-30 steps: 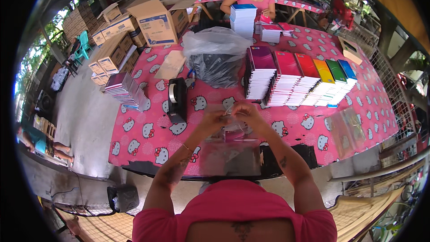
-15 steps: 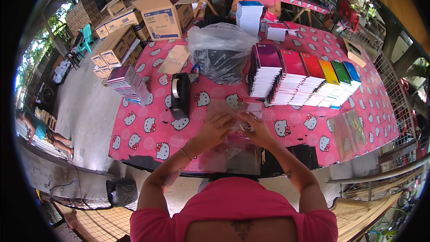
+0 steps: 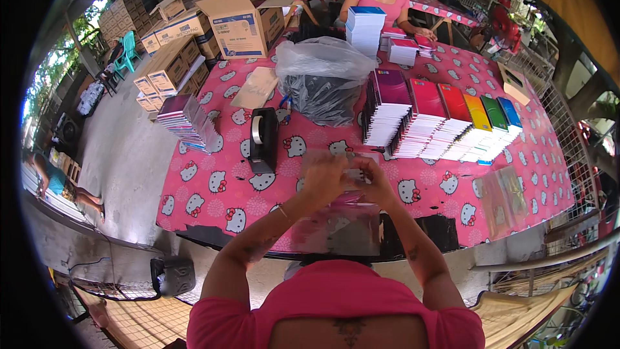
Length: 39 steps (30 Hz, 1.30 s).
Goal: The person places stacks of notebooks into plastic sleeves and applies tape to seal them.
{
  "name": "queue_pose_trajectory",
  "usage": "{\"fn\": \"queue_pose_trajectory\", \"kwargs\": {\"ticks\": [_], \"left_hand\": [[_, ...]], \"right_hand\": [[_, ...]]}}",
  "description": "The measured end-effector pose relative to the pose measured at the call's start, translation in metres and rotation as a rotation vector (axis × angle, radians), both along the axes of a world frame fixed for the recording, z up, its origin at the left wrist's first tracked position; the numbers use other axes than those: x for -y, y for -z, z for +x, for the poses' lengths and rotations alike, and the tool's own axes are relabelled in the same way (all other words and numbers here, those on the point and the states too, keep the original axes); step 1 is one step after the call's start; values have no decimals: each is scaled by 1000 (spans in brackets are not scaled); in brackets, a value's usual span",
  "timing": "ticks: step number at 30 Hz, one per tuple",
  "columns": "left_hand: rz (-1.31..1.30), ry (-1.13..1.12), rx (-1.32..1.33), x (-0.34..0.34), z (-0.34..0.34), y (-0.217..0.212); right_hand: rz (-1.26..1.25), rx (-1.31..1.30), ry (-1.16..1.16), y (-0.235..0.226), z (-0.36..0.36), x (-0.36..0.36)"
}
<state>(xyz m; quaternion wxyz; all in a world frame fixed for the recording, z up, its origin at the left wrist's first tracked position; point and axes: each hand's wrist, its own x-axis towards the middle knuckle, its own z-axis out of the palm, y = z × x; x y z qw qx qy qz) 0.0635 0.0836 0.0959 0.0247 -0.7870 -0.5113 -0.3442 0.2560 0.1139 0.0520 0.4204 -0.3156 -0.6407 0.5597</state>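
A clear plastic bag (image 3: 336, 229) lies at the near edge of the table in front of me, with something pink showing through its upper part. Over its far end, my left hand (image 3: 325, 179) is bent at the wrist and smeared by motion, so its fingers are hard to read. My right hand (image 3: 372, 179) is close beside it, fingers curled and pinching the clear plastic. Beyond my left hand stands a black tape dispenser (image 3: 263, 142). Stacks of spiral notebooks (image 3: 426, 100) in purple, red, yellow, green and blue stand beyond my right hand.
More clear plastic bags (image 3: 500, 200) lie at the right. A large bag with black contents (image 3: 323, 84) sits mid-table. Another notebook stack (image 3: 186, 123) is at the left, near cardboard boxes (image 3: 239, 32). Across the table a person (image 3: 381, 0) in pink works beside notebooks.
My hands have lifted slightly and drawn together over the plastic. My right fingers, flatter before, are now curled. The person across the table has moved an arm out to the right.
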Motion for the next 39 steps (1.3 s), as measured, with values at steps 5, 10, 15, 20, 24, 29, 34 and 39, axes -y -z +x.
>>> {"fn": "queue_pose_trajectory", "kwargs": {"ticks": [5,10,15,20,24,29,34,39], "left_hand": [[-844,183,834,-31,-48,49],[166,-575,295,-25,-136,45],[-716,-466,1216,12,-216,54],[-244,-370,1384,32,-180,78],[-278,-376,1356,57,-203,113],[-342,-647,483,31,-205,62],[-582,-594,1054,54,-245,93],[-492,-685,121,55,-236,66]], "right_hand": [[-140,-56,23,3,-10,0],[-113,72,177,18,-4,-2],[-92,78,190,14,-17,4],[105,65,181,12,-16,3],[6,86,144,-1,-22,12],[-66,24,212,8,-12,7],[53,75,191,10,-27,11],[31,13,239,14,-25,7]]}}
